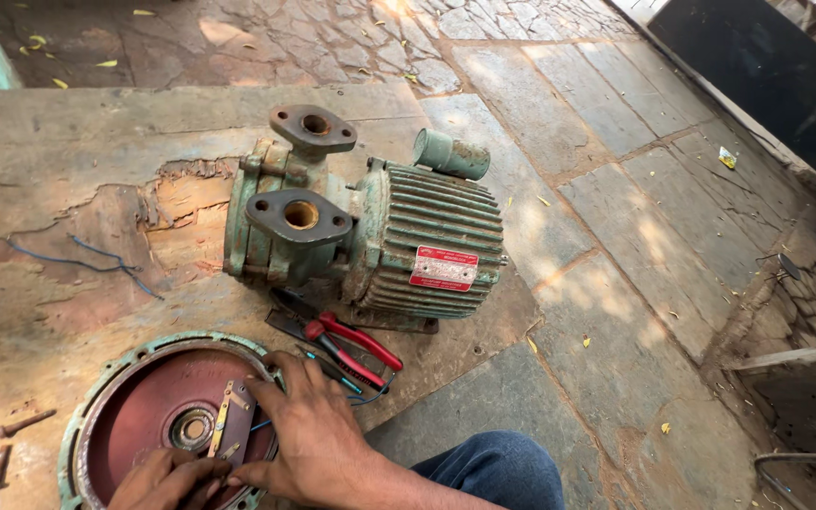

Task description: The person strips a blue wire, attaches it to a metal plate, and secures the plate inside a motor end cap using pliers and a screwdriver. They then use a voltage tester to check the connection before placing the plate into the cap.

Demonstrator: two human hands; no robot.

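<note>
Nearest the camera, the left hand (164, 480) rests on the lower rim of a round end cover (134, 416), red inside with a green rim, lying face-up on the worn board (68, 189). Its grip cannot be judged. The right hand (309, 430) pinches a small brass contact plate (230, 423) inside the cover. Red-handled pliers (351, 348) lie just beside the green pump motor (380, 231). Loose bolts (11, 434) lie left.

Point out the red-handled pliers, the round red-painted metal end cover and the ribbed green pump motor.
Red-handled pliers (356, 348), head view, on the upper red handle.
Round red-painted metal end cover (144, 401), head view, on its bare inner face.
Ribbed green pump motor (432, 222), head view, on the finned casing.
</note>
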